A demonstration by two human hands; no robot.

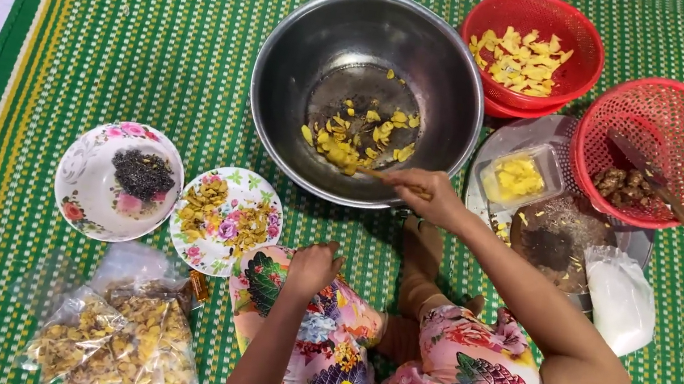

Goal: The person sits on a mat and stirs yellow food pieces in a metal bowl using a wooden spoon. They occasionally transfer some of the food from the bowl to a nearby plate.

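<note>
We sit on a green-and-yellow striped woven mat (158, 29) spread on the floor. Our right hand (427, 194) reaches over the near rim of a large round stainless-steel bowl (287, 75), its fingers (405, 181) closed narrow around a thin wooden stick (381, 175) whose tip lies among the yellow petal-like pieces (355, 135) on the bowl's bottom, just beyond the fingers. Our left hand (313, 267) rests curled on our knee, over the flowered cloth; we cannot tell whether it holds anything.

To the left of that hand lie a small flowered plate with dried yellow bits (225, 220) and, further left, a flowered bowl with dark seeds (120, 179). Nearer us than the plate sit clear plastic bags of dried yellow material (117, 335). To the right of the stirring fingers stand a red plastic basket with yellow pieces (530, 53), a second red plastic basket with brown lumps (650, 152) and a long-handled tool, a round metal tray (507, 144) carrying a small clear tub and a dark dish, and a white plastic bag (622, 302).

In our judgement the risks are small but real. The hold on the stick is light, so a sharp stroke could flick pieces over the rim onto the mat. Pressing on the near wall could tip the bowl towards our leg. Our forearm passes close above the tray, so a wide swing could knock the tub or the white bag.
</note>
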